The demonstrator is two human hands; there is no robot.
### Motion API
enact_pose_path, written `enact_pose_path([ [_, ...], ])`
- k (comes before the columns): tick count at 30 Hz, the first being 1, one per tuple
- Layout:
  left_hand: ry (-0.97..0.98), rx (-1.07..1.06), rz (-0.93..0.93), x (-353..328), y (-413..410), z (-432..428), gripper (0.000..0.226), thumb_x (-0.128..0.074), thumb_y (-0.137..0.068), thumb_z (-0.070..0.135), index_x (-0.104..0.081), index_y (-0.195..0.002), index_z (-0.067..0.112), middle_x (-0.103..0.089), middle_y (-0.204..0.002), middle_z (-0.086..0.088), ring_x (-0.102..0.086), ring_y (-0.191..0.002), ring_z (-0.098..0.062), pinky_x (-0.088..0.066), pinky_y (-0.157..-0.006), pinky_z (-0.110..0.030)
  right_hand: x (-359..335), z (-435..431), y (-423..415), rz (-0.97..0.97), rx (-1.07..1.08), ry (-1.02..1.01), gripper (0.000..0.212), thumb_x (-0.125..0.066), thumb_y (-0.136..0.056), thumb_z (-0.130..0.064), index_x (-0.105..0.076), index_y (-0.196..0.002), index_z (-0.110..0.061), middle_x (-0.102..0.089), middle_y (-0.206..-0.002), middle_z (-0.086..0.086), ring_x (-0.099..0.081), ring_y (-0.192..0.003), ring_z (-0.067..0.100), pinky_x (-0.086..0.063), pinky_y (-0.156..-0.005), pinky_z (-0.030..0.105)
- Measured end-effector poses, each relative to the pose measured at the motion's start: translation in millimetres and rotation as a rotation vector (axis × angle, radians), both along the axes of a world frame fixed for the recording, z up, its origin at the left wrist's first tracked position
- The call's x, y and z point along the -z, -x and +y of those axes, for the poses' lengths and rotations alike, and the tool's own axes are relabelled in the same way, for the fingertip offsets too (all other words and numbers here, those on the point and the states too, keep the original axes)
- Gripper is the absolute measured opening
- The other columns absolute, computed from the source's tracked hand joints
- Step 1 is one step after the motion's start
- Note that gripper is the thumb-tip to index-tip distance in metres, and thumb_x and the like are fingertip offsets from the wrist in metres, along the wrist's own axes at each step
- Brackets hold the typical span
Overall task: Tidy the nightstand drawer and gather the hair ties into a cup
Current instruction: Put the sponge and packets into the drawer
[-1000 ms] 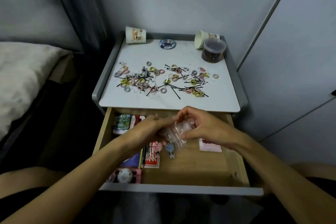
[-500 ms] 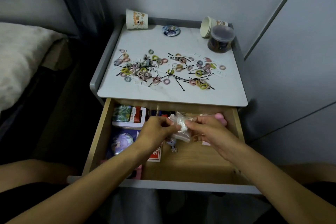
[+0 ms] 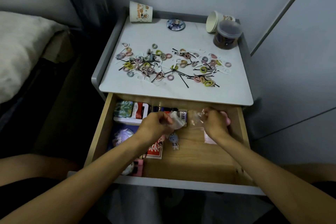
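The nightstand drawer (image 3: pixel 205 160) is pulled open below the white top (image 3: pixel 160 34). Both hands are inside it near the back. My left hand (image 3: pixel 154 125) pinches a crumpled clear plastic bag (image 3: pixel 175 121). My right hand (image 3: pixel 214 123) grips a second clear plastic bag (image 3: pixel 197 117). Several pastel hair ties (image 3: pixel 163 56) and black bobby pins (image 3: pixel 181 78) lie scattered over the top. One paper cup (image 3: pixel 141 12) stands mouth down at the back left. Another paper cup (image 3: pixel 214 22) lies on its side at the back right.
A lidded clear jar (image 3: pixel 227 35) with dark contents stands back right, a round badge (image 3: pixel 175 24) back centre. The drawer's left side holds boxes, a card pack (image 3: pixel 154 148), a small figure charm (image 3: pixel 174 141) and a pink item (image 3: pixel 226 117). A bed (image 3: pixel 18 49) lies left, a wall right.
My hands have drawn apart, each now with its own clear bag, and moved toward the drawer's back. The view has tilted down and closer.
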State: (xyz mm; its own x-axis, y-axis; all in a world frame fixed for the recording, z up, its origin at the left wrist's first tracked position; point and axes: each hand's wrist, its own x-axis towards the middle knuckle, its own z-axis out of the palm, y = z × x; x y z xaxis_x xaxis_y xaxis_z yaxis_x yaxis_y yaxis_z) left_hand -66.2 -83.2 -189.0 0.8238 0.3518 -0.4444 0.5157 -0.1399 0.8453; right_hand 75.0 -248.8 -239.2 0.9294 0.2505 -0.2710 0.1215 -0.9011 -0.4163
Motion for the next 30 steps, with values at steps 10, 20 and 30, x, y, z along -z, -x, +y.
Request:
enact_pose_path([
  [10,-0.114,0.098,-0.039,0.5,-0.9,2.6,0.029,-0.073,-0.079,-0.005,-0.066,-0.088,0.022,-0.07,-0.099,0.001,-0.066,-0.094,-0.016,-0.057,-0.076,-0.028,1.1,-9.3,27.6,-0.413,-0.463,0.205,0.036,-0.068,-0.083,-0.008,-0.066,-0.118,-0.015,-0.06,-0.121,0.007,-0.054,-0.113,0.026,-0.043,-0.097,0.037],
  [20,-0.114,0.156,-0.106,-12.0,-1.9,2.4,0.052,-0.076,-0.075,-0.008,-0.052,-0.114,0.017,-0.064,-0.105,0.0,-0.066,-0.09,-0.018,-0.06,-0.07,-0.032,-59.3,14.9,58.9,0.125,-0.518,-0.426,0.02,-0.063,-0.093,-0.021,-0.063,-0.113,-0.023,-0.059,-0.103,-0.019,-0.054,-0.093,-0.011,-0.042,-0.078,0.007],
  [30,0.465,-0.096,0.02,-13.5,0.1,1.0,0.026,-0.071,-0.088,0.013,-0.065,-0.106,-0.005,-0.071,-0.09,-0.019,-0.069,-0.079,-0.022,-0.06,-0.074,-0.028,-52.3,4.1,59.2,0.316,-0.187,-0.751,0.017,-0.068,-0.088,-0.009,-0.056,-0.099,-0.012,-0.07,-0.089,0.004,-0.07,-0.081,0.012,-0.056,-0.071,0.025],
])
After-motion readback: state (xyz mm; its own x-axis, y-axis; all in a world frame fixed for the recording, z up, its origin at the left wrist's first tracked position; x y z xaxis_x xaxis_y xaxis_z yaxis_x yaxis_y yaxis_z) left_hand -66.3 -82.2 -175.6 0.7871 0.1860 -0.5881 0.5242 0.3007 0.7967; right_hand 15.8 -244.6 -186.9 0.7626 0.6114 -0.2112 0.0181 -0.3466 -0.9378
